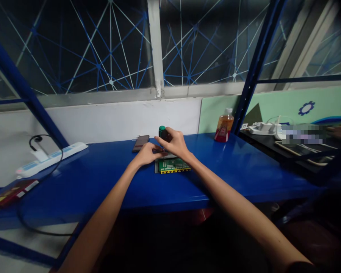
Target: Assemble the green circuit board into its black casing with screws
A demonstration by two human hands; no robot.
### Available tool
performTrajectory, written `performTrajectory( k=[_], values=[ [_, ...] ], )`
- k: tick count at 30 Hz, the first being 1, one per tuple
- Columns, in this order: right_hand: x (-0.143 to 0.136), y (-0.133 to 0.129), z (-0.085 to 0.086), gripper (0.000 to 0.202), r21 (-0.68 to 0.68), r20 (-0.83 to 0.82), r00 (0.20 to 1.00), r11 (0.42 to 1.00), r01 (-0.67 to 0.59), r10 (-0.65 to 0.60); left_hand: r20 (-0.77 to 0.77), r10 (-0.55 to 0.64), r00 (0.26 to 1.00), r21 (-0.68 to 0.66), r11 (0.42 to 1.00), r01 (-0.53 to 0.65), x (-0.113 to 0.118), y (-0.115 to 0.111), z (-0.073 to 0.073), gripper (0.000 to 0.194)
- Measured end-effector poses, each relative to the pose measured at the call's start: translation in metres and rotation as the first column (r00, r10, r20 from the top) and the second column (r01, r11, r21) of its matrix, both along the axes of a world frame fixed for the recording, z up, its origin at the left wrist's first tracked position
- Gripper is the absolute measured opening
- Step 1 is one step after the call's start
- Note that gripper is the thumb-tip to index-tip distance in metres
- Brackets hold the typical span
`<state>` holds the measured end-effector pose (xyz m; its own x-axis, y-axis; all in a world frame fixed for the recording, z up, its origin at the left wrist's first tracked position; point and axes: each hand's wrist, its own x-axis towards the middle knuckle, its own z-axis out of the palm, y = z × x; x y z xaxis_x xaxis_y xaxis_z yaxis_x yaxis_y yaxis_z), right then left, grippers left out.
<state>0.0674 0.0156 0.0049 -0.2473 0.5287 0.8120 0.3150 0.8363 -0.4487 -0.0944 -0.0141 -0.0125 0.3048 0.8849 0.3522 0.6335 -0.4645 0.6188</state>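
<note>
A green circuit board with a row of yellow-edged ports along its near side lies on the blue table, on or beside a grey metal piece. My right hand is curled around a screwdriver with a green-topped dark handle, held upright above the board's far part. My left hand is at the board's far left edge, fingers pinched near the tool's lower end; what it grips there is hidden.
A phone lies behind my left hand. A bottle with red liquid stands at the back right. On the left are a white power strip, a black cable and a red box. Chargers and cables lie on a dark table at right.
</note>
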Motion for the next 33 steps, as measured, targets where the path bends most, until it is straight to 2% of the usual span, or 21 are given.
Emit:
performTrajectory(
  k=[5, 10, 23, 33],
  values=[
    [-0.0006, 0.0003, -0.0024, 0.036, 0.033, 0.035, 0.999, 0.999, 0.009, -0.010, 0.028, -0.014, 1.000, 0.024, 1.000, 0.014, -0.0001, -0.0019, 0.0037, 0.021],
    [-0.0005, -0.0012, -0.0017, 0.035, 0.041, 0.029, 0.999, 0.999, 0.013, -0.014, 0.006, -0.030, 1.000, 0.027, 0.999, 0.029, -0.0030, 0.0019, 0.0012, 0.022],
    [0.0006, -0.0032, -0.0016, 0.033, -0.029, 0.100, 0.994, 0.998, 0.049, -0.046, 0.033, -0.028, 0.999, 0.003, 1.000, 0.028, -0.0025, 0.0019, -0.0014, 0.019],
    [0.0030, -0.0034, -0.0020, 0.039, -0.098, 0.117, 0.993, 0.995, -0.012, 0.024, 0.034, -0.037, 0.999, -0.011, 0.999, 0.038, -0.0010, 0.0006, 0.0008, 0.017]
  ],
)
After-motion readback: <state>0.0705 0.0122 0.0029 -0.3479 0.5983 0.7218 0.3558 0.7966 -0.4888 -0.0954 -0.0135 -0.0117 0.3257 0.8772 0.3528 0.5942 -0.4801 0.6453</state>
